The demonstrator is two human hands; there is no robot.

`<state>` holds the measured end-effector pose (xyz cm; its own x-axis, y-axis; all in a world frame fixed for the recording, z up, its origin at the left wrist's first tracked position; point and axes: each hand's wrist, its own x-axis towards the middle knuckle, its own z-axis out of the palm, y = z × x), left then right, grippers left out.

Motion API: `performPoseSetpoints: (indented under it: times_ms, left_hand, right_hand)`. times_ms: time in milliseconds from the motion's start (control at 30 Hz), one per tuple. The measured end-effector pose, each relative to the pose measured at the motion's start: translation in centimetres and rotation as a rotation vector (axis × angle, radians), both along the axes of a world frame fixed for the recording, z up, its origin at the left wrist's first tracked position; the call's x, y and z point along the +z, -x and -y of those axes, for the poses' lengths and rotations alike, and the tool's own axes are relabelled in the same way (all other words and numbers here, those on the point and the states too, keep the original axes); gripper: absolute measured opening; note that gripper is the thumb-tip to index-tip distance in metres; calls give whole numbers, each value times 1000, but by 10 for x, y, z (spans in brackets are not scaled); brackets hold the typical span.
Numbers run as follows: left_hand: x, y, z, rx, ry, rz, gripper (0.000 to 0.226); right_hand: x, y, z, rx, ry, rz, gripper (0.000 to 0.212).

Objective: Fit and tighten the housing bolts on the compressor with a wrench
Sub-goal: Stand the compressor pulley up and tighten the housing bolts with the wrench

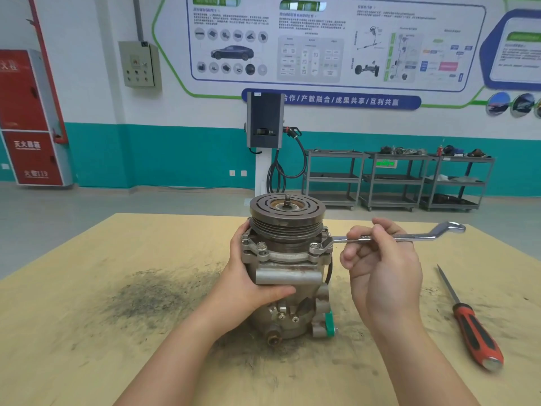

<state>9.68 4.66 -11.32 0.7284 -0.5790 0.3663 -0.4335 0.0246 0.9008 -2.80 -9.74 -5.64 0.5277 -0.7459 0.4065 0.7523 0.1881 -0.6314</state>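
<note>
Now the left hand (248, 276) wraps around the side of the compressor (288, 268), which stands on the table (87, 288) with its round pulley (287, 213) on top. Just right of it, the right hand (380, 265) pinches the wrench (392, 237). The wrench's near end sits on a bolt (314, 247). A screwdriver (468, 320) lies further right.

My one camera sits on my head, facing forward and down, close over my workbench (117, 288), the far wall (175, 153) beyond.
</note>
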Motion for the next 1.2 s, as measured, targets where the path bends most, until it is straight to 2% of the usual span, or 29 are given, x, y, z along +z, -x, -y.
performPoseSetpoints:
  times_ms: [67,133,200,300,333,400,467,567,633,800,967,1067,1133,1200]
  left_hand:
    - [0,0,0,5,-2,2,109]
    - [1,0,0,7,1,4,108]
    - [1,0,-1,2,11,3,110]
    - [-1,0,0,-11,31,-18,114]
    - [-2,0,2,2,37,-9,112]
    - [-3,-1,4,58,28,38,101]
    - [-3,-1,4,64,-4,75,106]
    - [-5,-3,1,18,18,31,110]
    - [-4,-3,0,-1,14,8,113]
    - [-2,-2,1,14,18,1,111]
    - [0,0,1,9,7,0,109]
    - [1,2,1,3,-1,0,110]
    - [1,2,0,4,-4,3,111]
    - [0,2,0,8,-6,-3,113]
  right_hand:
    - [-2,-1,-2,-26,15,4,18]
    - [-8,-1,-11,-200,162,57,17]
    - [-16,0,-21,-410,462,116,16]
    - [-26,-2,-31,-552,961,117,6]
    - [-28,-3,-34,-574,1078,111,2]
    - [-30,-6,-38,-576,1176,104,12]
    - [-30,-6,-37,-573,1183,127,17]
    - [-26,-2,-30,-563,1124,167,13]
    - [-21,1,-29,-520,909,173,19]
    - [-12,2,-27,-275,255,88,18]
    - [-6,1,-12,-85,5,55,27]
    - [-9,0,-14,-112,49,73,27]
    - [-14,0,-22,-292,296,104,28]
    - [-19,0,-30,-441,673,159,25]
